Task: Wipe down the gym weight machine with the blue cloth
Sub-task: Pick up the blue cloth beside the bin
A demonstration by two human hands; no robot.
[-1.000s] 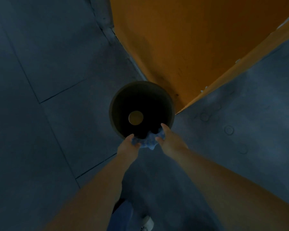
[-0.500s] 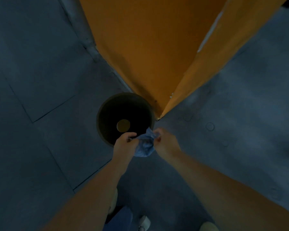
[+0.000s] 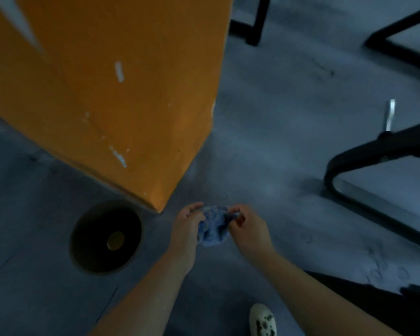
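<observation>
A crumpled blue cloth [image 3: 213, 225], bunched into a loose, wrinkled ball with a mottled pale-and-darker blue surface, is held between a person's two bare hands above a grey floor [image 3: 264, 132]. The left hand [image 3: 187, 225] grips the cloth's left side, fingers curled over its top edge, while the right hand [image 3: 249, 226] pinches the right side with bent fingers and thumb. Both bare forearms reach forward from the bottom of the frame and converge on the cloth, which hangs in the air just right of the corner of an orange pillar [image 3: 121, 93] marked with white scuffs. To the left of the hands, beside the pillar's base, stands a dark round bin [image 3: 106, 237], seen from above, a pale disc showing inside it. Black metal frame tubes of gym equipment [image 3: 364, 154] cross the right side and top of the view. A white shoe with dark spots [image 3: 262, 320] shows at the lower edge.
</observation>
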